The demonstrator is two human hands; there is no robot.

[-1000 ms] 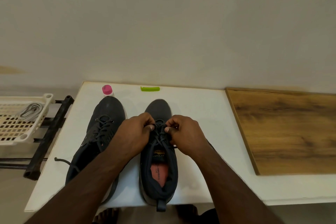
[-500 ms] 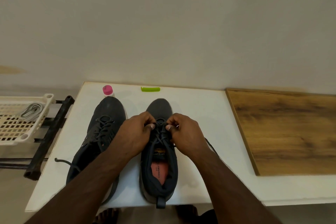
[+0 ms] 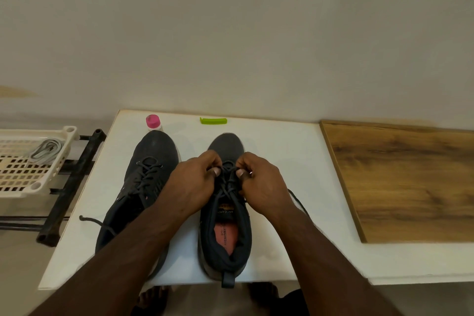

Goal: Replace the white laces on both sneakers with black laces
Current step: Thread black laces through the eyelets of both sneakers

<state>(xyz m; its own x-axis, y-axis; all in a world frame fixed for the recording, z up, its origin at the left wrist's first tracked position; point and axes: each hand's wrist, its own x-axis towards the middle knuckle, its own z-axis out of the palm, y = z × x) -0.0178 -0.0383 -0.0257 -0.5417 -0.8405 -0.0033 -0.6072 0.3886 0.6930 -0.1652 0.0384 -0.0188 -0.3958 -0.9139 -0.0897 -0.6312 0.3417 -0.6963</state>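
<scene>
Two dark sneakers stand side by side on the white table [image 3: 282, 151], toes pointing away from me. The left sneaker [image 3: 151, 161] carries a black lace, one loose end trailing left over the table. On the right sneaker [image 3: 225, 213], my left hand [image 3: 192, 182] and my right hand [image 3: 259, 182] each pinch the black lace [image 3: 228, 187] at the upper eyelets, thumbs facing each other. A loose end of that lace runs out to the right past my right wrist. A bundle of white laces [image 3: 46, 151] lies in the cream basket.
A cream plastic basket [image 3: 30, 187] sits on a black rack left of the table. A pink-capped bottle [image 3: 153, 122] and a green clip [image 3: 213, 120] lie at the table's far edge. A wooden board [image 3: 410, 182] covers the right side.
Both hands have edged slightly toward the toe along the right sneaker's lacing. The sneakers have stayed where they were.
</scene>
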